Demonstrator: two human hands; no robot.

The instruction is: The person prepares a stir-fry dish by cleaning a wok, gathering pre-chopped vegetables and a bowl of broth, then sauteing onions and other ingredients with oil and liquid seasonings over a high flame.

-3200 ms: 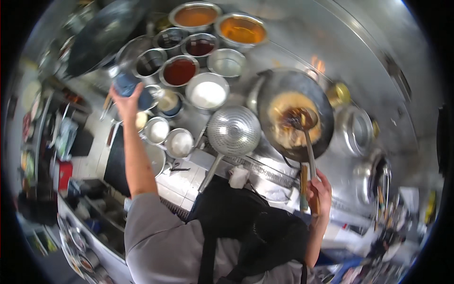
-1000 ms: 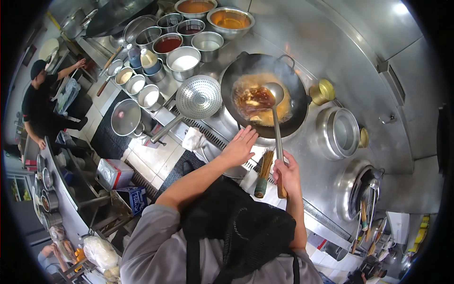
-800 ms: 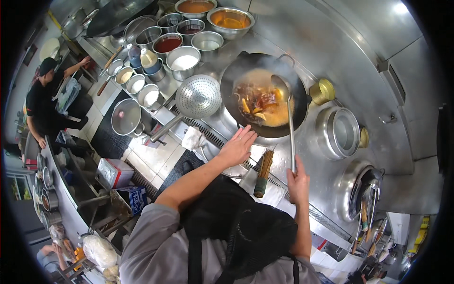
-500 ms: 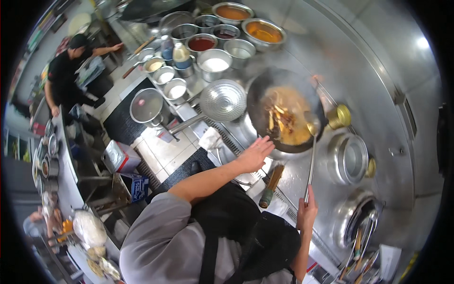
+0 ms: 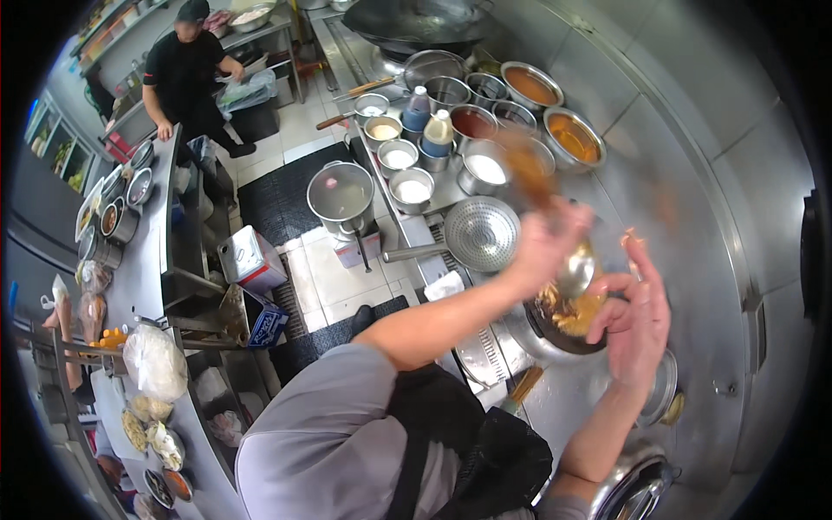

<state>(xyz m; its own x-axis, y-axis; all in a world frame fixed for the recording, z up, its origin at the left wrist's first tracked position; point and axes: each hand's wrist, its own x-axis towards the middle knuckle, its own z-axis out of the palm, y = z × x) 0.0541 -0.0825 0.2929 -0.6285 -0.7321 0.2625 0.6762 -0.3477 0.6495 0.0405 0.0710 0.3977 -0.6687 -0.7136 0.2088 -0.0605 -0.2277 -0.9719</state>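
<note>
My left hand (image 5: pixel 550 247), smeared by motion, is raised over the wok (image 5: pixel 542 321) and seems closed. A blurred brown thing (image 5: pixel 527 169) extends up from it; I cannot make out what it is. Between my hands shows the metal bowl of a ladle (image 5: pixel 576 273), its handle not clearly seen. My right hand (image 5: pixel 637 321) is beside the ladle, fingers bent and apart. A thin shiny piece shows by its index finger, too small to tell. Brown sauce with pale strips of food (image 5: pixel 572 316) lies in the wok, largely hidden by my hands.
A perforated strainer (image 5: pixel 481 234) rests left of the wok, with pots of sauces and white seasonings (image 5: pixel 410 186) beyond. A bamboo brush (image 5: pixel 524 386) lies near me. A lidded pot (image 5: pixel 341 191) stands left. A co-worker (image 5: pixel 186 78) stands at the far-left counter.
My right hand has let go of the ladle's handle end and risen, palm turned left. My left hand has moved up and right over the wok, with the brown blur above it. My view has shifted.
</note>
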